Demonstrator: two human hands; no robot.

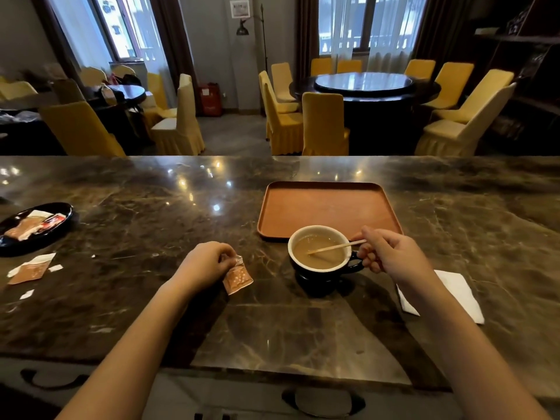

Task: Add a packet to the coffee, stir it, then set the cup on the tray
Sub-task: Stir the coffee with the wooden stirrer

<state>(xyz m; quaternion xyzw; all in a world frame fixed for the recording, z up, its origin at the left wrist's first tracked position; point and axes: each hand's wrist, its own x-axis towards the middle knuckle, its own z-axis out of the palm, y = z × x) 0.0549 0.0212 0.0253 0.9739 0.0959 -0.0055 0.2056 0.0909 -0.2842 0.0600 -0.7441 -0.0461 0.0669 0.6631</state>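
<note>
Head view: left of the cup (321, 253) on the worktop (151, 213), our left hand (209, 262) pinches the torn packet (238, 275) aside, our right hand (391, 253) grips the stirrer (336, 247) dipped in coffee, the tray (327, 207) waiting just behind the cup.

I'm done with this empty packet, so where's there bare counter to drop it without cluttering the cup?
Bare marble lies between the left hand and the torn scraps by the black dish, and along the near edge before the cup. Crowded: cup, stir stick, right hand and napkin. The tray is empty.
</note>
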